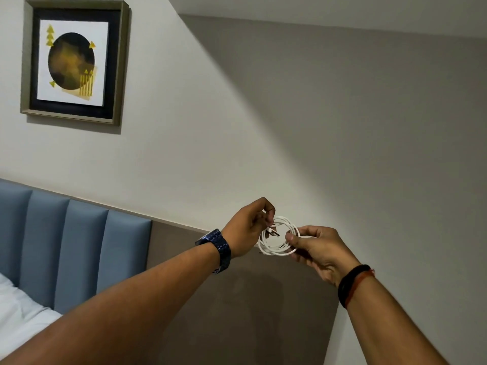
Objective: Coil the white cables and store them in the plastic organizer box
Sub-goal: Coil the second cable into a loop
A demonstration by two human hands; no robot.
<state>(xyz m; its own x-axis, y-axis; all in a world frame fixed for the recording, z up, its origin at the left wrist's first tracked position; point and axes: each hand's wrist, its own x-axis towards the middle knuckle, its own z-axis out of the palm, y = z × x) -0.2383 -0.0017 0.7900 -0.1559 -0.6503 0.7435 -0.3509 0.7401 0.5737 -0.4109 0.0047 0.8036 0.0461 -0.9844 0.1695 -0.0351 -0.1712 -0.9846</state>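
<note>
Both arms are stretched out in front, up in the air. Right hand [320, 250] has a black and red thread band on the wrist, and its grip is pinching the right side of the white cable [279, 237], thumb on top. The cable's already wound into a small round coil, held between both hands. Left hand [247, 229], with a dark blue watch [217, 247], has its fingertips pinched on the plug end at the coil's left edge. Behind is a blue padded headboard [66, 248], white bedding [18, 309] bottom left, and a framed picture [73, 61] on the wall.
</note>
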